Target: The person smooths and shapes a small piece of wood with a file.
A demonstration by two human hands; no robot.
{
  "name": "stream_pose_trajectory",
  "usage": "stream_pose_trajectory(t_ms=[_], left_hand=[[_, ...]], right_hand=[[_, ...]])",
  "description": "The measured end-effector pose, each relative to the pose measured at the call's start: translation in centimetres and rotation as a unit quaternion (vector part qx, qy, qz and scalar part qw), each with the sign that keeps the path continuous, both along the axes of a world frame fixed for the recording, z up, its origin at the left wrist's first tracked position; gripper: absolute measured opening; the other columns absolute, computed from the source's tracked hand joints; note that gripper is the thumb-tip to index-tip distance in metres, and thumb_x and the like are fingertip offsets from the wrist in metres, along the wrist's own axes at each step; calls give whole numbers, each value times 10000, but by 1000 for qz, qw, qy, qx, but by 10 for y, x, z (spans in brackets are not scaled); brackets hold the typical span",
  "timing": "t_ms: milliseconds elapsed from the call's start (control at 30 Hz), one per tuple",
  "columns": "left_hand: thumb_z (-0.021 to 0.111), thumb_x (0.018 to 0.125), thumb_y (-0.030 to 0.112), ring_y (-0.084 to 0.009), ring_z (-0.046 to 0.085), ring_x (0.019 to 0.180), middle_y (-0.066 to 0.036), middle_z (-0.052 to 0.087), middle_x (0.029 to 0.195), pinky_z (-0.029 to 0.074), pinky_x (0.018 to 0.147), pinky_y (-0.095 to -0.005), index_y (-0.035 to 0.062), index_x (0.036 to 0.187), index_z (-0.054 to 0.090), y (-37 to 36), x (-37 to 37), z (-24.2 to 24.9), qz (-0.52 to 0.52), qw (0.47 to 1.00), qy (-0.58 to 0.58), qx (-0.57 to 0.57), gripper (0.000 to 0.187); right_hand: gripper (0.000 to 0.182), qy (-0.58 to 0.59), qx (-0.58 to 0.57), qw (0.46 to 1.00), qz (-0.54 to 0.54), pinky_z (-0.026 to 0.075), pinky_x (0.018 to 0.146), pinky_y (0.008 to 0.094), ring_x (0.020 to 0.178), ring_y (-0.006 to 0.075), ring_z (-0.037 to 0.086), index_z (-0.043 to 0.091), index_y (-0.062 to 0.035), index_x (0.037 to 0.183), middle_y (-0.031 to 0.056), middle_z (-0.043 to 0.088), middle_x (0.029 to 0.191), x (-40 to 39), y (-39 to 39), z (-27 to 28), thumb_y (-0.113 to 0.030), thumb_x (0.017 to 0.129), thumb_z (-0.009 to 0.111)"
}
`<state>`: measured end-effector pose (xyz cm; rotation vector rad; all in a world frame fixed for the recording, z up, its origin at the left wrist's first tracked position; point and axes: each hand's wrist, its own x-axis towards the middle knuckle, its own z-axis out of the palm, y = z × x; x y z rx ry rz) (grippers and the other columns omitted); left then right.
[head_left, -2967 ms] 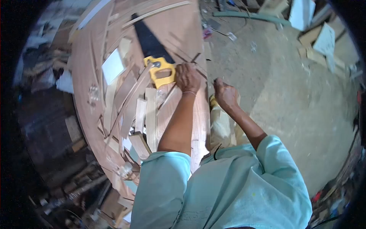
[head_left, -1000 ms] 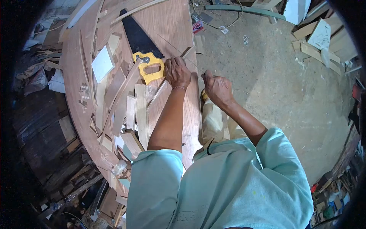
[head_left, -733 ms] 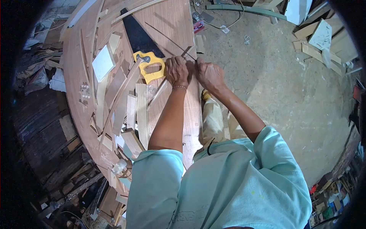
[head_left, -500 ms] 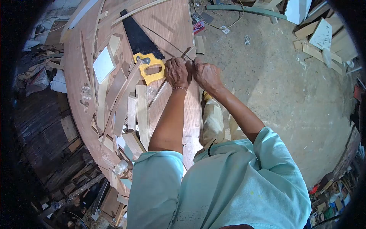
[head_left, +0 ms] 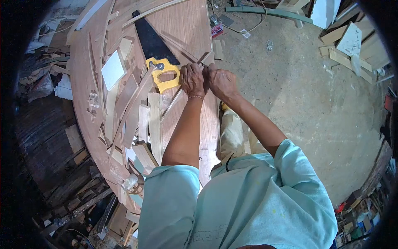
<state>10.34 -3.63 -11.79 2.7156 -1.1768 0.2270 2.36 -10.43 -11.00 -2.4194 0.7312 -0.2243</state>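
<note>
Close together at the right edge of the wooden table (head_left: 190, 25) are both my hands. My left hand (head_left: 192, 79) is closed around a thin wood strip (head_left: 206, 57), whose end sticks out above the fingers. Beside it, my right hand (head_left: 222, 83) is closed too; what it grips is hidden by the fingers. A thin dark line runs up and left from between the hands; I cannot tell whether it is a tool or a shadow. A handsaw with a yellow handle (head_left: 164, 74) and a dark blade lies just left of my left hand.
Wood offcuts (head_left: 154, 124) and a white tile-like piece (head_left: 112, 70) lie across the table's left part. A red box (head_left: 216, 29) stands on the floor (head_left: 298, 103) by the table. Boards (head_left: 348, 41) lean at the upper right.
My right hand has shifted slightly left, nearer my left hand. The dark line between the hands shows less clearly. The saw keeps its place on the table.
</note>
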Motion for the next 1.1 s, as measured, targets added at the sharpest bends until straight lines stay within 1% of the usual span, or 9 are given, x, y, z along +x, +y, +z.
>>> stream_pose_trajectory(t_ms=[300, 467, 500, 600, 700, 800, 900, 967, 1100], left_hand=[[479, 718, 140, -284, 448, 839, -119, 479, 826, 354, 718, -386, 42, 792, 443, 3, -5, -2, 15, 1000, 24, 6, 128], [475, 714, 142, -271, 440, 835, -106, 472, 814, 347, 729, -368, 57, 771, 442, -1, -2, 1, 16, 1000, 11, -6, 107], [474, 740, 132, -303, 456, 827, -141, 485, 824, 358, 724, -386, 17, 804, 451, 1, 1, 0, 1, 1000, 20, -2, 134], [461, 745, 136, -302, 457, 816, -140, 485, 817, 359, 728, -383, 20, 791, 455, 0, 1, -1, 12, 1000, 14, 9, 124], [466, 742, 167, -295, 459, 808, -137, 482, 797, 363, 725, -381, 27, 779, 457, 3, 1, -9, 4, 998, -53, 14, 145], [447, 737, 157, -271, 447, 814, -111, 472, 776, 355, 722, -358, 50, 763, 447, 3, 5, -15, 3, 1000, -24, -7, 110], [504, 724, 241, -279, 464, 801, -122, 479, 797, 378, 696, -367, 33, 787, 450, 3, 5, -15, 1, 999, -33, -2, 224], [503, 726, 242, -275, 465, 798, -119, 477, 794, 379, 693, -363, 37, 787, 446, 3, 5, -13, 0, 999, -36, 1, 221], [497, 738, 240, -268, 466, 792, -116, 468, 782, 377, 689, -358, 47, 788, 435, 4, 5, -12, -6, 999, -41, 23, 209]], right_hand=[[116, 17, -4, 1000, -26, 428, 426, 378, 492, 284, 558, 473, -38, 745, 139, 529, 508, -60, 12, 13, -148, 766, 441], [115, 27, -6, 999, -21, 418, 420, 391, 495, 306, 551, 451, -44, 756, 146, 546, 564, -57, 7, 19, -155, 778, 436], [115, 27, -4, 999, -19, 418, 420, 391, 495, 306, 551, 451, -44, 756, 146, 546, 564, -56, 8, 16, -155, 778, 436], [119, 21, 18, 999, -39, 415, 426, 394, 510, 311, 552, 437, -43, 747, 149, 554, 592, -54, 8, 14, -158, 777, 437], [119, -29, -1, 999, -45, 413, 439, 404, 521, 312, 553, 433, -46, 738, 146, 554, 590, -42, 6, 23, -160, 772, 445], [143, -59, 23, 996, -55, 425, 464, 410, 540, 319, 560, 443, -46, 745, 153, 559, 600, -19, -7, 24, -186, 775, 443], [182, 2, 37, 999, -38, 438, 486, 410, 570, 322, 571, 458, -47, 759, 163, 567, 617, -11, -11, 21, -226, 784, 435], [326, -11, 52, 998, -35, 432, 499, 414, 587, 344, 563, 464, -51, 745, 182, 557, 614, -8, -10, 17, -369, 804, 422], [233, -1, 38, 999, -25, 443, 497, 416, 569, 328, 573, 465, -46, 780, 181, 566, 614, -1, -8, 14, -274, 799, 419]])
